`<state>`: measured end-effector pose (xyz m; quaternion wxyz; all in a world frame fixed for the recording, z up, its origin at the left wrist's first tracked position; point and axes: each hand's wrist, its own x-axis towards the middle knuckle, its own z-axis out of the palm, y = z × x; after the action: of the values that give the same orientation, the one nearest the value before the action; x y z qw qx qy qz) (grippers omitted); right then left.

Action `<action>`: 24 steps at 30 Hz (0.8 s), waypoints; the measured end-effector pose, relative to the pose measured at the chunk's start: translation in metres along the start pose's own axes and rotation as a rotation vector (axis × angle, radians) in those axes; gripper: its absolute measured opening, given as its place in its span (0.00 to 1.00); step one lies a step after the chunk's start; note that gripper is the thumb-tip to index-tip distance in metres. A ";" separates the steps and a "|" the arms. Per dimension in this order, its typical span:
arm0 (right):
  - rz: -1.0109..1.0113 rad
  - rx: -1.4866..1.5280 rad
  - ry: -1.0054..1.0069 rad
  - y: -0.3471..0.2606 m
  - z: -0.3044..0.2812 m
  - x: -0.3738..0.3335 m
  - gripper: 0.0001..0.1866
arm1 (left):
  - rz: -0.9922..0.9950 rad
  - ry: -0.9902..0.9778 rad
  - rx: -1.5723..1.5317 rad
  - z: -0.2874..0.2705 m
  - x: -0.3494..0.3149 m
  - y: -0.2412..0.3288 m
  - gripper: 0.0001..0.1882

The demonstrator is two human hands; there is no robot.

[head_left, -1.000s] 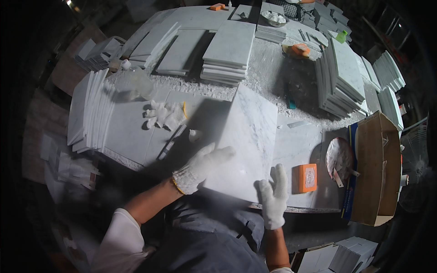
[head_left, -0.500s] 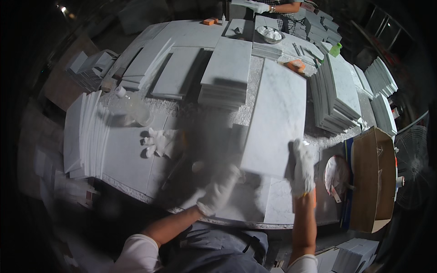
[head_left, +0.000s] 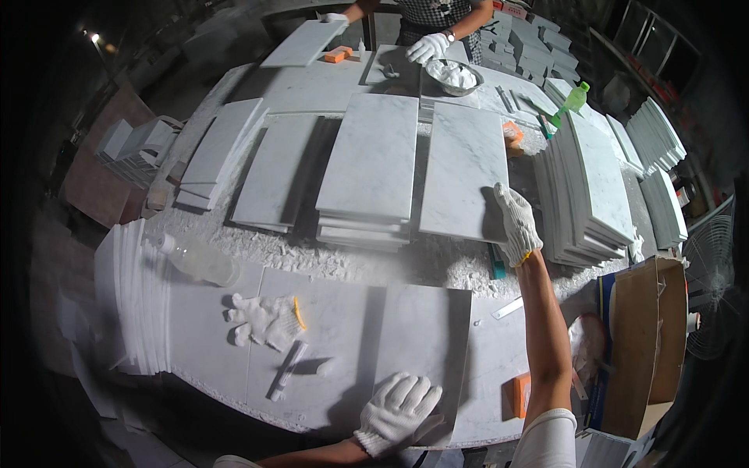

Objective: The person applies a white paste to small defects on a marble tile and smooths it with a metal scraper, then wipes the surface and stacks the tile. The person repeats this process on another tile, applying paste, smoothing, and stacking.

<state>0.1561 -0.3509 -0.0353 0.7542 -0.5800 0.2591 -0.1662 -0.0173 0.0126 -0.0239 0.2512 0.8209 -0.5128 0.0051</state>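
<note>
My right hand (head_left: 516, 225), in a white knitted glove with a yellow cuff edge, grips the near right corner of a white marble slab (head_left: 466, 171) with grey veins. This slab lies beside a stack of similar slabs (head_left: 370, 160). Close to the table's front edge, my gloved left hand (head_left: 402, 407) lies flat on another slab (head_left: 417, 327), fingers outstretched and holding nothing. Left of it are a white tube-like marker (head_left: 289, 370), a small white piece (head_left: 325, 366) and a spare white glove (head_left: 267, 321).
Leaning slabs (head_left: 589, 187) stand at the right, behind an open cardboard box (head_left: 644, 343). More slabs (head_left: 129, 300) and a clear bottle (head_left: 204, 264) are at the left. Across the table, a person's gloved hand (head_left: 429, 48) is by a metal bowl (head_left: 454, 80); their other hand holds a slab (head_left: 304, 44).
My right hand has moved the marble slab away from me, next to the stack. My left hand has come off the slab and down near the front edge. The person opposite has shifted their slab left.
</note>
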 end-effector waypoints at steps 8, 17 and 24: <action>0.071 -0.056 -0.038 0.004 0.015 0.014 0.15 | -0.039 0.063 0.076 0.018 -0.012 0.002 0.24; 0.063 -0.044 -0.015 0.008 0.015 0.014 0.15 | -0.048 0.081 0.048 0.025 -0.018 0.001 0.23; 0.102 0.050 -0.054 0.003 0.015 0.016 0.14 | -0.045 0.113 0.016 0.028 -0.018 0.001 0.23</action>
<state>0.1774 -0.3473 -0.0388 0.7828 -0.5511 0.2639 -0.1183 -0.0342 0.0154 -0.0530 0.2731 0.8326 -0.4792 0.0500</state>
